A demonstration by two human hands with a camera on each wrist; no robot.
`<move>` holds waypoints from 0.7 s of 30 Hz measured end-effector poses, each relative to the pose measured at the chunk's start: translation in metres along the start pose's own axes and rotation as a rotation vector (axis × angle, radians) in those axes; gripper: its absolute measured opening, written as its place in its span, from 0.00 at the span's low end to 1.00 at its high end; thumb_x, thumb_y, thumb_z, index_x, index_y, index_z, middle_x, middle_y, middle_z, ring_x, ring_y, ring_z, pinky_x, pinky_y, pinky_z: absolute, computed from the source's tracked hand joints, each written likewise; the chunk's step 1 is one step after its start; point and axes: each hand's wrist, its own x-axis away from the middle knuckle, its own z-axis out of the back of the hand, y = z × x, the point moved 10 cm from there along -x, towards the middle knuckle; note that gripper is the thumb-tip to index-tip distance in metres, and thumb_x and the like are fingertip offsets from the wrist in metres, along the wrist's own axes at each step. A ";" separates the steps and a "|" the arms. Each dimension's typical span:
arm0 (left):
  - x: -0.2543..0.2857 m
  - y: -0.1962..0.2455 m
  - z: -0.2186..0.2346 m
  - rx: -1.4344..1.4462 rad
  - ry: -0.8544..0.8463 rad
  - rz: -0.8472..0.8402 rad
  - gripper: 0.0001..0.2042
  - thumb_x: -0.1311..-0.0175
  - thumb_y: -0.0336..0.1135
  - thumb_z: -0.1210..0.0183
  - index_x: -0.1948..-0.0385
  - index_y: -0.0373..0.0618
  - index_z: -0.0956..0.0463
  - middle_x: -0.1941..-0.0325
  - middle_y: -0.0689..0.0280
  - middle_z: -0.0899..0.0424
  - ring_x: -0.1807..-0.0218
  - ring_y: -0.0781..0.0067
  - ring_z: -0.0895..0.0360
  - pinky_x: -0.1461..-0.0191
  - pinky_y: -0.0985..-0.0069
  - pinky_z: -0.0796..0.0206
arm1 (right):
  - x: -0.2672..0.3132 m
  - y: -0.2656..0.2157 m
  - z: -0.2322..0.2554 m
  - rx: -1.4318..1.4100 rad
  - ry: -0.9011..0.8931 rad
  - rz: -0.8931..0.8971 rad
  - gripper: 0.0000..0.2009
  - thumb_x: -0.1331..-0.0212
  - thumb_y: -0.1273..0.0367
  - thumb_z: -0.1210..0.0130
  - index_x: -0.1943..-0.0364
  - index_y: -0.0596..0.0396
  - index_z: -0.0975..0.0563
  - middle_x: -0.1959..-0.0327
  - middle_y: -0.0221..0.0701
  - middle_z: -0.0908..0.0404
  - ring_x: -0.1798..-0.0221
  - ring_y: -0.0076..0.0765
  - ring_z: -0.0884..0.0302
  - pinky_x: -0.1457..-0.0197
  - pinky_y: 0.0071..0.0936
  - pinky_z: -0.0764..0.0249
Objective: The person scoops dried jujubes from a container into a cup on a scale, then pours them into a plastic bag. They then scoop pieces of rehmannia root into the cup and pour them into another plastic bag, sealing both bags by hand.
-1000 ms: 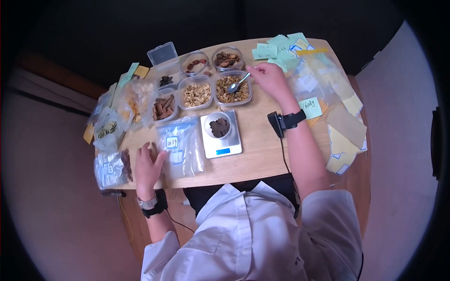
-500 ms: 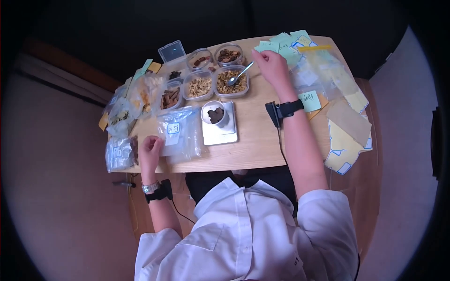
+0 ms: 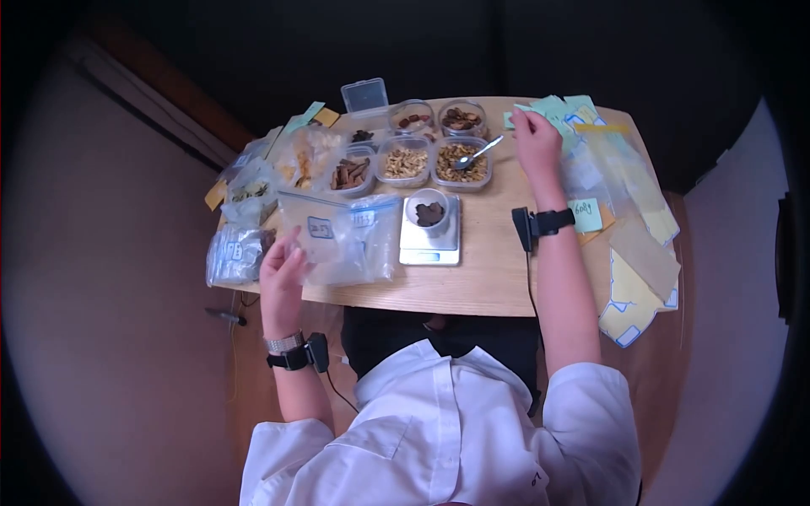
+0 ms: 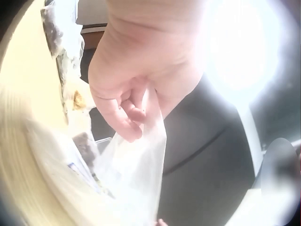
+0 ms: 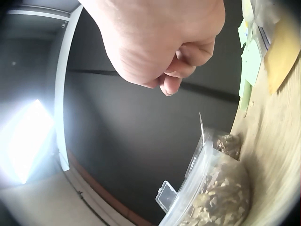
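My left hand [image 3: 284,270] pinches the near-left edge of a clear zip bag [image 3: 333,249] with a handwritten label, raising that side off the table. In the left wrist view the bag [image 4: 141,155] hangs from between thumb and fingers. My right hand [image 3: 538,145] hovers beyond the tubs with fingers loosely curled, holding nothing in the right wrist view. A metal spoon [image 3: 483,153] leans in the tub of brown chopped pieces [image 3: 447,175], its handle apart from that hand. A white cup [image 3: 416,218] holding dark pieces stands on a scale [image 3: 430,253].
Tubs of pale slices [image 3: 403,163], brown sticks [image 3: 349,174] and dried slices [image 3: 462,120] fill the table's far middle. Stuffed bags [image 3: 239,255] line the left side. Green notes [image 3: 585,214], yellow envelopes [image 3: 631,295] and a large zip bag [image 3: 595,173] lie at right.
My left hand has gone from resting by the bag to pinching and lifting its edge. The right hand has let go of the spoon and moved away from it. The head view has shifted.
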 end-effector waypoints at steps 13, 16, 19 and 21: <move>0.116 -0.023 0.067 0.025 -0.087 0.054 0.12 0.44 0.26 0.22 0.66 0.40 0.19 0.66 0.66 0.11 0.64 0.77 0.16 0.58 0.80 0.27 | 0.210 -0.227 -0.083 -0.423 -1.105 0.279 0.12 0.33 0.68 0.35 0.50 0.58 0.15 0.56 0.36 0.13 0.54 0.38 0.14 0.52 0.32 0.19; 0.140 -0.037 0.059 0.066 -0.143 0.120 0.13 0.47 0.25 0.20 0.68 0.40 0.18 0.66 0.65 0.11 0.63 0.77 0.16 0.57 0.78 0.26 | 0.285 -0.242 -0.092 -0.365 -1.204 0.334 0.20 0.35 0.58 0.33 0.45 0.56 0.16 0.57 0.38 0.16 0.49 0.53 0.14 0.46 0.39 0.16; 0.154 -0.036 0.052 0.056 -0.269 -0.002 0.12 0.48 0.24 0.21 0.68 0.38 0.17 0.64 0.61 0.09 0.64 0.74 0.14 0.59 0.74 0.25 | 0.316 -0.223 -0.105 -0.378 -1.195 0.347 0.16 0.32 0.64 0.35 0.46 0.58 0.17 0.62 0.33 0.18 0.64 0.31 0.19 0.61 0.26 0.21; 0.159 -0.033 0.051 0.027 -0.303 -0.052 0.11 0.47 0.23 0.22 0.66 0.37 0.16 0.62 0.60 0.08 0.66 0.72 0.13 0.60 0.73 0.25 | 0.343 -0.197 -0.123 -0.417 -1.562 0.094 0.15 0.31 0.65 0.36 0.47 0.59 0.17 0.66 0.30 0.20 0.67 0.24 0.23 0.63 0.23 0.25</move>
